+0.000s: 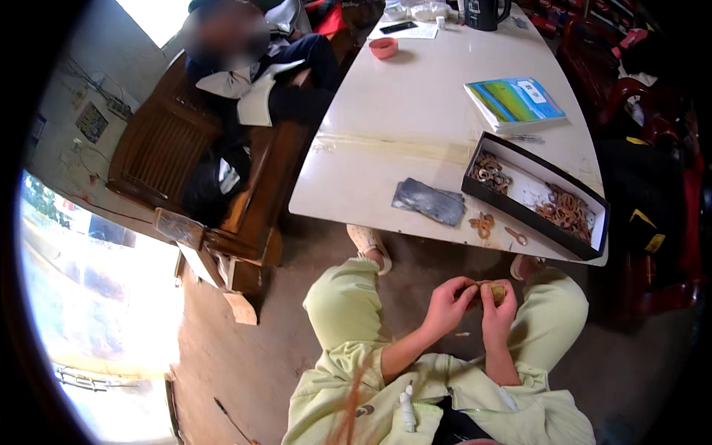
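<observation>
My left hand (447,304) and my right hand (498,313) meet above my lap, just off the table's front edge. Between the right thumb and fingers sits a small yellowish-brown piece (499,294), mostly covered by the fingers. The left thumb and fingertips are pinched together beside it, on something too small and hidden to name. On the table ahead, a small group of brown ring-shaped pieces (482,225) lies near a single brown piece with a rounded end (517,236). A long black box (535,194) with a white inside holds many similar brown pieces in two heaps.
Dark grey flat slabs (429,201) lie on the white table (356,178), left of the box. Farther back are a colourful book (515,101), a pink bowl (383,48), a phone (399,27) and a dark jug (486,13). A person sits on a wooden bench (163,111) at left.
</observation>
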Action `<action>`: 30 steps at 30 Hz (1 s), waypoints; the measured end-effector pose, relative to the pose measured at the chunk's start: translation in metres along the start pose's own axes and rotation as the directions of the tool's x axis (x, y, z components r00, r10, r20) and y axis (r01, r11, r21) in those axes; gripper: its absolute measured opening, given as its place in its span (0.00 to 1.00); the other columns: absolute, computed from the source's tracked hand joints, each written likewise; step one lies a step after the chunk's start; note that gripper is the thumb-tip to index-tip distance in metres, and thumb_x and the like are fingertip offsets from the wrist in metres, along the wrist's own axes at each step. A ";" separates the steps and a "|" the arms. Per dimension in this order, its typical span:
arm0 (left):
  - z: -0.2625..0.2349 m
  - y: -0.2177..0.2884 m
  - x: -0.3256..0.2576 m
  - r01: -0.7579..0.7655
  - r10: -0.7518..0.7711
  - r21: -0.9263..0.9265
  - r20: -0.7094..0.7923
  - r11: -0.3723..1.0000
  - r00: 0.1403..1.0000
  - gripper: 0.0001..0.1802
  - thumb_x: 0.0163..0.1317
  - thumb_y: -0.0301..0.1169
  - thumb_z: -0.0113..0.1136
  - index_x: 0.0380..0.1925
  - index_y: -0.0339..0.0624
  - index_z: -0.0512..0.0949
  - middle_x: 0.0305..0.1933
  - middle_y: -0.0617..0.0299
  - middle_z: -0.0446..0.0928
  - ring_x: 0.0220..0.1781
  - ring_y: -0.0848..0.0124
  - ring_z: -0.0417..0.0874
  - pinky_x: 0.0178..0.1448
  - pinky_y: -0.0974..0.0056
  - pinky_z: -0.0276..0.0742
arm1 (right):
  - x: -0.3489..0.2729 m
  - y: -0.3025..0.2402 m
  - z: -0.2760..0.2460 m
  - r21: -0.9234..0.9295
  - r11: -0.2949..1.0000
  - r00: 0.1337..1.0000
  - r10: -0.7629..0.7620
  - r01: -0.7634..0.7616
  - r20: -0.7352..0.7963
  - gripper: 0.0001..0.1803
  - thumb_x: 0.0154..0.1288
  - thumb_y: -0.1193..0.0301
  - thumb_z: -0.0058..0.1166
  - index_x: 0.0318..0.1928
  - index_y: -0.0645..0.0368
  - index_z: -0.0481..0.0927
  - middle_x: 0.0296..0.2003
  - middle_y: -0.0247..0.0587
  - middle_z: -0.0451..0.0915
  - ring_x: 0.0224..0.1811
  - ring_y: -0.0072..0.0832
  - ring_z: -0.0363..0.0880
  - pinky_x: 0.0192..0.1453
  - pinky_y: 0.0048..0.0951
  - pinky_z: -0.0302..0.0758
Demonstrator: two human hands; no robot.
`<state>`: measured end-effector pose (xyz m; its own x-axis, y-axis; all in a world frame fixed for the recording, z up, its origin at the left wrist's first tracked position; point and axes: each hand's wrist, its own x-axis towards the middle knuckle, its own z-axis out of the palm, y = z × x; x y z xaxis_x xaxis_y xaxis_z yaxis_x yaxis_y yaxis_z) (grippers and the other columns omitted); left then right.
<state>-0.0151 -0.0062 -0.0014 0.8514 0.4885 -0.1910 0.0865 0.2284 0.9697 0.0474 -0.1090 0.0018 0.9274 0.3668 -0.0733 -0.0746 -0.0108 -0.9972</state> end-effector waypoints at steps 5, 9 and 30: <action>0.003 -0.001 0.001 -0.010 0.010 0.015 -0.005 1.000 1.000 0.08 0.66 0.28 0.54 0.38 0.33 0.76 0.26 0.66 0.76 0.25 0.81 0.74 0.29 0.74 0.70 | -0.001 0.002 0.000 0.062 0.998 1.000 -0.025 0.024 0.003 0.07 0.65 0.73 0.54 0.37 0.62 0.71 0.34 0.35 0.79 0.34 0.17 0.74 0.40 0.20 0.72; 0.008 -0.001 0.001 -0.029 0.029 0.041 0.001 0.999 1.000 0.08 0.66 0.28 0.53 0.38 0.33 0.76 0.26 0.66 0.75 0.25 0.81 0.74 0.29 0.73 0.70 | -0.001 0.005 -0.003 0.089 0.996 1.000 -0.023 0.024 -0.019 0.07 0.66 0.73 0.54 0.37 0.62 0.71 0.34 0.35 0.79 0.35 0.16 0.74 0.39 0.20 0.72; 0.009 -0.006 0.003 -0.014 0.014 0.013 0.018 1.000 1.000 0.07 0.65 0.27 0.54 0.37 0.33 0.75 0.27 0.66 0.75 0.26 0.81 0.74 0.29 0.74 0.71 | -0.002 0.006 -0.001 0.056 0.997 0.999 -0.044 0.045 -0.032 0.07 0.66 0.73 0.54 0.38 0.62 0.71 0.35 0.34 0.78 0.35 0.17 0.74 0.39 0.20 0.72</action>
<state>-0.0082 -0.0135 -0.0066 0.8617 0.4764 -0.1748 0.0812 0.2106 0.9742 0.0457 -0.1110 -0.0043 0.9409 0.3373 -0.0302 -0.0527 0.0576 -0.9970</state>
